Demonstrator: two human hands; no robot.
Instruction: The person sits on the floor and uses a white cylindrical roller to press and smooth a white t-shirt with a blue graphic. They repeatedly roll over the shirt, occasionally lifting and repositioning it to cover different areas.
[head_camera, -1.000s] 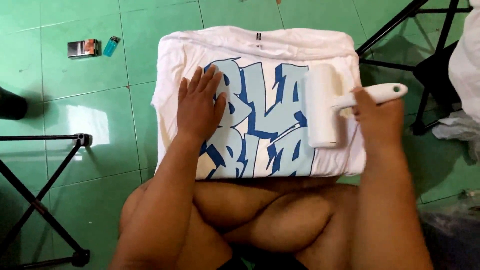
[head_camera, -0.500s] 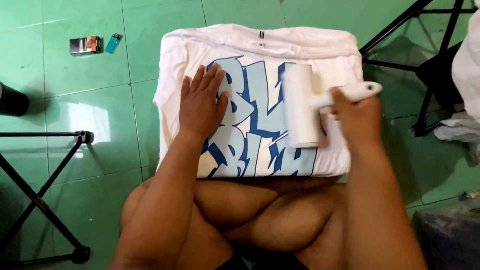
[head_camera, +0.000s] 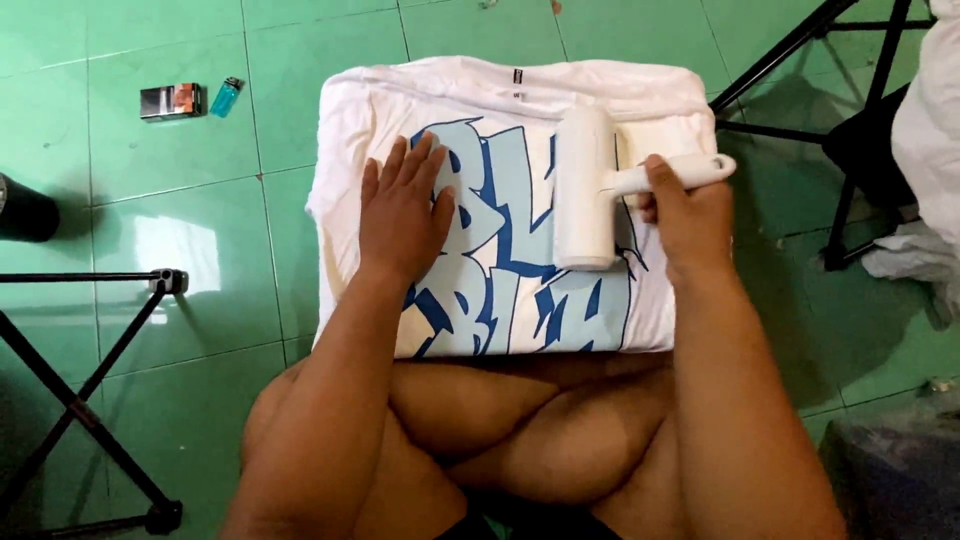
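On the folded white shirt (head_camera: 500, 200), my left hand (head_camera: 403, 210) lies flat while my right hand (head_camera: 685, 205) clenches the lint roller (head_camera: 587, 185), which could bunch the fabric if my palm lifts

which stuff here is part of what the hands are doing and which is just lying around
In use: folded white shirt, white lint roller, left hand, right hand.

Lying about: small box, blue lighter, black stands.

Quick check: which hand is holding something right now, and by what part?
The right hand holds the white lint roller by its handle, roller head on the folded white shirt. The left hand grips nothing; it lies flat on the shirt's blue print.
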